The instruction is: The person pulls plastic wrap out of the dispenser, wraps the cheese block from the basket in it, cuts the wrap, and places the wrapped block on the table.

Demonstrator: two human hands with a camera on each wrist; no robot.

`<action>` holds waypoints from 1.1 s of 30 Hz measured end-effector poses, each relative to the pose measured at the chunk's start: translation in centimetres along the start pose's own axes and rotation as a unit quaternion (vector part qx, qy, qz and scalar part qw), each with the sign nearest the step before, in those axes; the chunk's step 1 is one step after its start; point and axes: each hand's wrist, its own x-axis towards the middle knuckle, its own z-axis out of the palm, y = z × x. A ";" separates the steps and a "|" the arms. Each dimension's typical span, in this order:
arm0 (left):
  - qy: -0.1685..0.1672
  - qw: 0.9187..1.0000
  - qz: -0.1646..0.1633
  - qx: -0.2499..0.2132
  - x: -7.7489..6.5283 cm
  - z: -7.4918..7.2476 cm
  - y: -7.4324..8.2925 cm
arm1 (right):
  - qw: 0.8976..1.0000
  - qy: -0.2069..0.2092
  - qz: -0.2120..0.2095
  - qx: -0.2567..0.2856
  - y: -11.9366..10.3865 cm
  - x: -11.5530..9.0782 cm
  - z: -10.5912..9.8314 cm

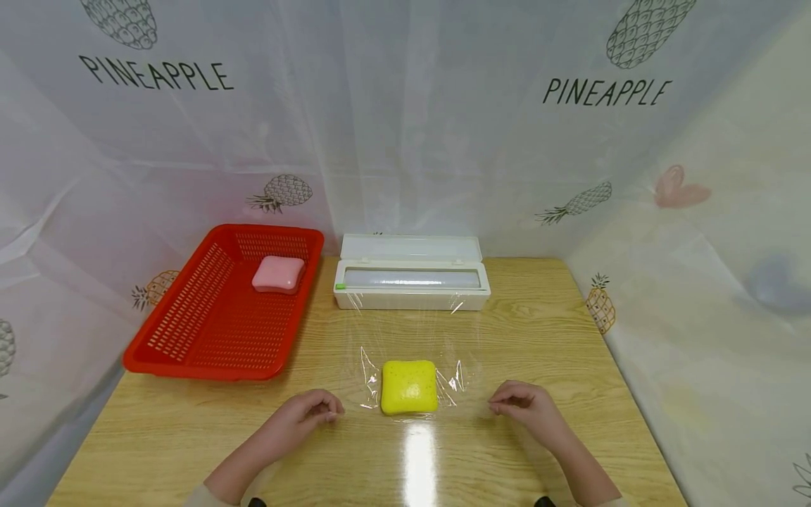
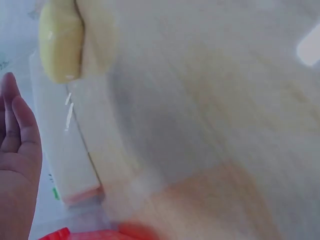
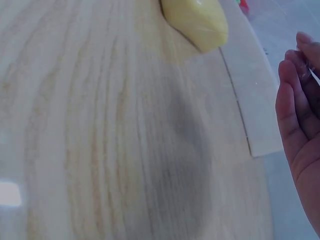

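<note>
A yellow block [image 1: 409,387], rounded and speckled like a sponge, lies on the table under clear plastic wrap [image 1: 456,377]. The wrap runs back to a white wrap dispenser [image 1: 412,301], whose lid stands raised over the roll. My left hand [image 1: 310,412] is left of the block, thumb and fingertips pinching the near left corner of the film. On the other side my right hand [image 1: 522,408] pinches the near right corner. The film is nearly invisible at the fingertips. In the wrist views the block [image 2: 61,42] appears beyond each hand, with the dispenser behind it.
A red plastic basket [image 1: 288,338] stands at the back left with a pink block [image 1: 279,274] inside. Pineapple-printed sheeting [image 1: 405,141] hangs behind and beside the wooden table [image 1: 545,317]. A small green piece [image 1: 341,286] sits on the dispenser's left end.
</note>
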 end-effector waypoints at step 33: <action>0.194 0.967 -0.142 -0.081 6.0 1.1 -1.0 | 0.979 0.100 0.179 -0.016 0.3 6.0 0.5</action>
